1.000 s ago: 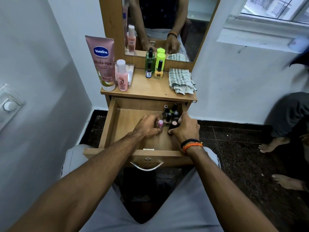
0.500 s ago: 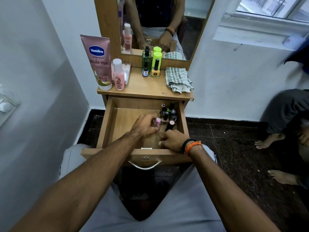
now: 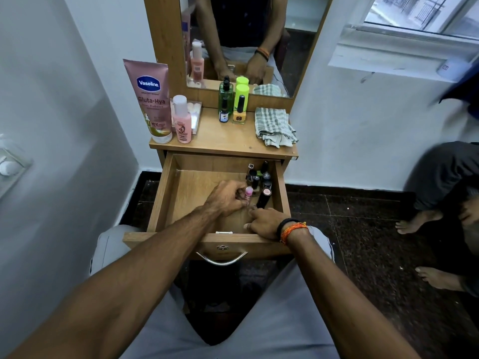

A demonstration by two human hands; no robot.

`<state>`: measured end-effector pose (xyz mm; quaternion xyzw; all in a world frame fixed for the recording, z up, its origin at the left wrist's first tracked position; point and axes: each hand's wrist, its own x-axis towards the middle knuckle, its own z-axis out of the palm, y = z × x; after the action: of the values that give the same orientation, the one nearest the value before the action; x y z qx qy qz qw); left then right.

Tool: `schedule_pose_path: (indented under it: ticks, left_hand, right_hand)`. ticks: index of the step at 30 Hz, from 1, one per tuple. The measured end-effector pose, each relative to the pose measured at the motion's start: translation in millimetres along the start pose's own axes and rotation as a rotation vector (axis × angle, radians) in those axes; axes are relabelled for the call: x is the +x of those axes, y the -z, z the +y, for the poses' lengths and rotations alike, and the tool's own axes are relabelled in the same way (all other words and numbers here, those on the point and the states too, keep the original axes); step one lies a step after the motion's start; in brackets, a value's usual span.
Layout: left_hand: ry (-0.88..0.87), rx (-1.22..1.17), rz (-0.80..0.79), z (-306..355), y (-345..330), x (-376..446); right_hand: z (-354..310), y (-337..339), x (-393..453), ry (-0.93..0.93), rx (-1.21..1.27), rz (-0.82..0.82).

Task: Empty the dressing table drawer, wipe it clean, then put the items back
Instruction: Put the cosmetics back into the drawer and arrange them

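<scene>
— What sits around the drawer (image 3: 281,187)?

— Above it on the wooden tabletop (image 3: 223,141): a pink Vaseline tube (image 3: 151,99) and a small pink bottle (image 3: 182,120) at the left, a green bottle (image 3: 225,95) and a lime one (image 3: 241,97) behind the drawer's right half, a checked cloth (image 3: 274,126) folded at the right. Bare feet (another person's) stand on the dark floor to the drawer's right.

— And inside?

— Smooth bare wood on the left; small dark cosmetic tubes (image 3: 261,177) crowd the back right corner, upright.

— The hands?

— The left hand (image 3: 226,199) is curled tight around a pink-capped tube (image 3: 248,193), just beside that cluster. The right hand (image 3: 264,222) lies low by the drawer's front wall, fingers bent and pressed to the floor of it; whether they pinch anything, I cannot tell. A second ago it was up among the tubes
</scene>
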<state>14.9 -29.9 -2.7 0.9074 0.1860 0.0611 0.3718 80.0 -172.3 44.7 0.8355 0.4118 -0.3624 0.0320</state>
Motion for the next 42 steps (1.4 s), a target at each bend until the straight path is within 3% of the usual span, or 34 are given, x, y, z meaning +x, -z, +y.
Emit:
schedule_pose_path:
  ticks: [42]
  left_hand:
    - [0.103, -0.049, -0.011, 9, -19, 15]
  right_hand:
    - [-9, 4, -16, -0.026, 0.108, 0.117]
